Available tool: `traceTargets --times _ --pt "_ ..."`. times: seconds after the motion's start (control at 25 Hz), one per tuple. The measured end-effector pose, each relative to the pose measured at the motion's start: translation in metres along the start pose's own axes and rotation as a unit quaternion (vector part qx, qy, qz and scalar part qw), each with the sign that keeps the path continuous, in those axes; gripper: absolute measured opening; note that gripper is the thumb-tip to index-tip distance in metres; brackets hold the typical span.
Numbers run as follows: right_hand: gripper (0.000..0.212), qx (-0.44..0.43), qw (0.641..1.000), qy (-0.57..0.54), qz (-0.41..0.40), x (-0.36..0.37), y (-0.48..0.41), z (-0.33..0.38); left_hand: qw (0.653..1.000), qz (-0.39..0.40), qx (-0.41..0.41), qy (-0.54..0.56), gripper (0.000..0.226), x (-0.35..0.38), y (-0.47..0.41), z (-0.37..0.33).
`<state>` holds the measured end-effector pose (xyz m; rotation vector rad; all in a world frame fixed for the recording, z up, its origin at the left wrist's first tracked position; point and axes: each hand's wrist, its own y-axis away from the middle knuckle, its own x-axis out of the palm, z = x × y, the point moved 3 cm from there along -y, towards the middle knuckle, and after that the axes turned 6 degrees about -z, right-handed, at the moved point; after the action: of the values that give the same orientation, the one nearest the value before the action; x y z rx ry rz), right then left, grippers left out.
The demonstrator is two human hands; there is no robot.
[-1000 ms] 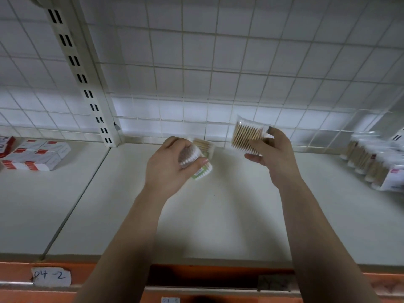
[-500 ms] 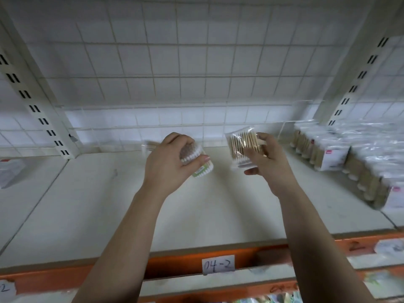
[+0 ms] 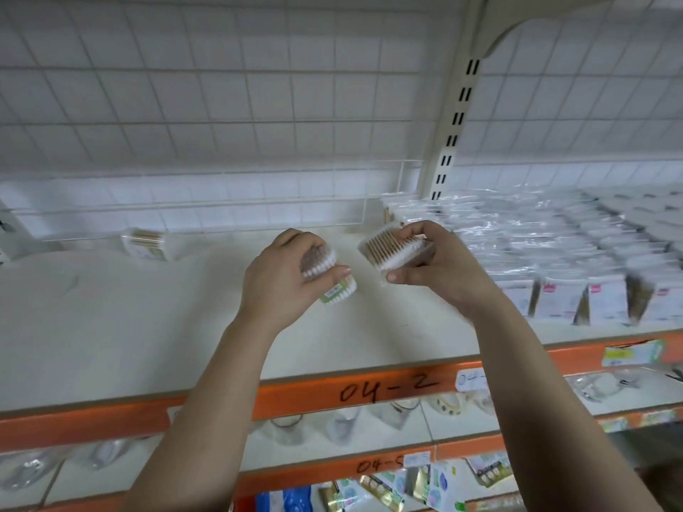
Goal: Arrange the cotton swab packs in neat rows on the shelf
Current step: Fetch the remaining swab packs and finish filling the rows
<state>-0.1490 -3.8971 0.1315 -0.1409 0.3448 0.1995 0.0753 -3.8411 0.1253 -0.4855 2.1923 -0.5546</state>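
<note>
Above the white shelf [image 3: 111, 327], the left hand [image 3: 281, 286] held two cotton swab packs [image 3: 325, 279] in its grip, the right hand [image 3: 439, 271] one pack [image 3: 391, 247] (rows [image 3: 554, 260] stood at right).

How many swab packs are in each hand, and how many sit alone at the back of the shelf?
Packs in the left hand: 2, stacked
Pack in the right hand: 1
Lone pack at the back: 1
Total: 4
The rows on the right are too blurred to count.

Right-hand swab pack [image 3: 393, 250] now tilted flatter, rows of packs [image 3: 554, 245] closer
</note>
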Motion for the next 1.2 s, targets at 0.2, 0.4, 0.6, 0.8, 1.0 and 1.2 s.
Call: traceTargets --times 0.2,0.4,0.6,0.8,1.0,1.2 --pt "0.035 -0.055 0.997 0.059 -0.016 -0.032 0.002 -0.002 1.000 -0.018 -0.015 -0.007 0.048 0.017 0.016 -0.028" --pt "0.033 -0.095 0.983 0.144 -0.064 -0.046 -0.007 -0.004 0.999 -0.023 -0.023 -0.021 0.045 0.016 0.022 -0.039" --pt "0.031 -0.124 0.972 0.189 -0.059 -0.055 -0.021 0.002 0.998 -0.003 -0.024 -0.065 0.049 0.017 0.018 -0.030" --pt "0.020 -0.142 0.940 0.308 -0.021 -0.055 -0.037 0.001 0.998 0.007 -0.032 -0.059 0.048 0.019 0.005 -0.019" --pt "0.023 -0.119 0.929 0.350 0.004 -0.050 -0.050 -0.007 0.998 0.018 -0.031 -0.048 0.043 0.021 0.003 -0.008" --pt "0.030 -0.145 0.888 0.435 -0.029 -0.048 -0.058 -0.011 0.999 0.024 -0.036 -0.013 0.040 0.023 0.003 -0.001"
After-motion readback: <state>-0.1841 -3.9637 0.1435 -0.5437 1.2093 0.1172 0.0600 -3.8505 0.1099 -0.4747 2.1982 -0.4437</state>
